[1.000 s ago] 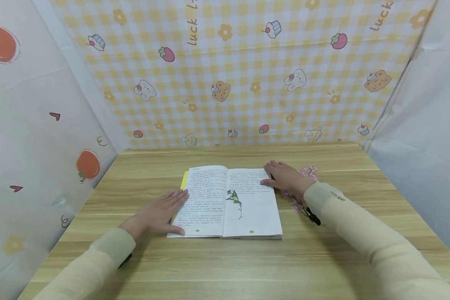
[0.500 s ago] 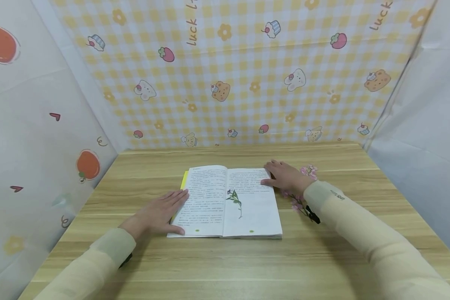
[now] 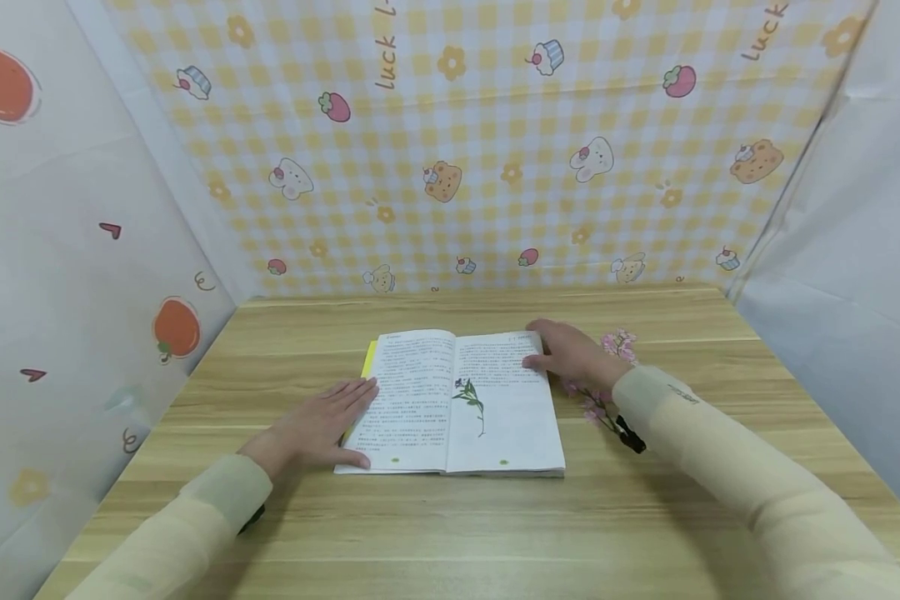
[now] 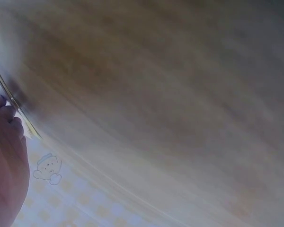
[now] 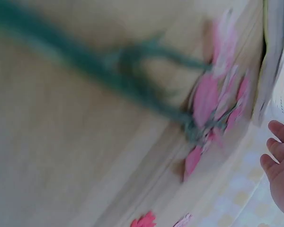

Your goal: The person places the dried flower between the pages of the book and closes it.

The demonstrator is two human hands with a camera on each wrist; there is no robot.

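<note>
An open book (image 3: 510,433) lies on the table, printed on both pages. My left hand (image 3: 311,429) rests flat along the left page, thumb near its lower corner. In the left wrist view, curled-looking fingertips (image 4: 8,112) meet the book's edge. My right hand (image 3: 573,354) holds the right page (image 3: 498,362) by its upper outer corner, thumb on the print and fingers behind the edge. That corner stands slightly raised. A thin plant sprig (image 3: 471,396) with green leaves and a small dark purple flower lies on the right page, near the fold.
An artificial pink blossom branch (image 3: 594,410) lies right of the book, partly under the right forearm. Its green stem (image 5: 85,61) is close to the right wrist camera. The wooden table (image 3: 450,533) meets a patterned cloth (image 3: 510,233) behind, with cloth at both sides.
The right fingers have curled in at the page's upper corner, which has lifted a little. The left hand, sprig and blossom branch have stayed in place.
</note>
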